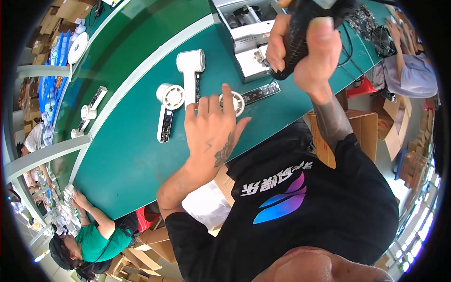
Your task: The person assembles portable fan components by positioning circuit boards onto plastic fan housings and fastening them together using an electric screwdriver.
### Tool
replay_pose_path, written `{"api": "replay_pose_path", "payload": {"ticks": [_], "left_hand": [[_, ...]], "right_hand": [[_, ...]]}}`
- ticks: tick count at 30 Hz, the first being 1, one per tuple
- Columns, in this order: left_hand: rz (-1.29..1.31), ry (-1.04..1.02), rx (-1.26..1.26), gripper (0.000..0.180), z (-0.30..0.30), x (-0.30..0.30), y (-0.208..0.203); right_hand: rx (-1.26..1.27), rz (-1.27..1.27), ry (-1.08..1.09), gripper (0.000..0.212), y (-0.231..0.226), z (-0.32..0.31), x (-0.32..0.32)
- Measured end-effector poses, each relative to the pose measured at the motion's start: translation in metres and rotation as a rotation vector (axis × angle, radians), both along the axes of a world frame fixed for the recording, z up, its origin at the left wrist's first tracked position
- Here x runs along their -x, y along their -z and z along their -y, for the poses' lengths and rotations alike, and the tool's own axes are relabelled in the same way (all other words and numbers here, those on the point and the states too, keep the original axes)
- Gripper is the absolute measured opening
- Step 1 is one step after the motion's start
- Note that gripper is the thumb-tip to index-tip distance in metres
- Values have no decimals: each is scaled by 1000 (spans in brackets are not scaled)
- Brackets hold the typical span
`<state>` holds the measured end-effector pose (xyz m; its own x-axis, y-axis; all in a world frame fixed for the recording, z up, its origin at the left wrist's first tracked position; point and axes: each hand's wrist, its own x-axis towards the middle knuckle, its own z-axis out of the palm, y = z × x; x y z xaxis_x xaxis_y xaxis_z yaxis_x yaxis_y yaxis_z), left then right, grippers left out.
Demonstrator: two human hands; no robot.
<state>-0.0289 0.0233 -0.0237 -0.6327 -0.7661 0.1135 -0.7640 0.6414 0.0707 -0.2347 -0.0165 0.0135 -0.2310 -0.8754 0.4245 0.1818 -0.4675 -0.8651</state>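
My left hand is open over the green bench, fingers stretched out and pointing away from me. Beside its index finger and thumb lies a white handheld fan whose handle shows a bare circuit board; whether the fingers touch it I cannot tell. Two more white fans, one upright-looking in the middle and one with its board exposed, lie just beyond the fingertips and to the left. Raised at the upper right, my right hand is closed around a black tool with a ribbed grip; its working end is out of sight.
A light metal box machine with an open top stands behind the right hand. Black cable runs near it. Past a pale rail, more fan parts lie left. Co-workers sit at left and far right.
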Motion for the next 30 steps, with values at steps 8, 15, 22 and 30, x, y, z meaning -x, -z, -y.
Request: {"api": "replay_pose_path", "payload": {"ticks": [8, 15, 22, 30], "left_hand": [[48, -12, 39, 63, 4, 2, 5], [49, -24, 22, 63, 4, 4, 7], [39, -20, 34, 63, 7, 4, 7], [30, -26, 37, 64, 8, 6, 8]], "right_hand": [[-50, 79, -203, 56, 2, -2, -35], [-90, 48, -257, 44, 18, 5, -35], [-46, 84, -239, 52, 10, 3, -35], [27, -79, -207, 76, 30, 14, -35]]}}
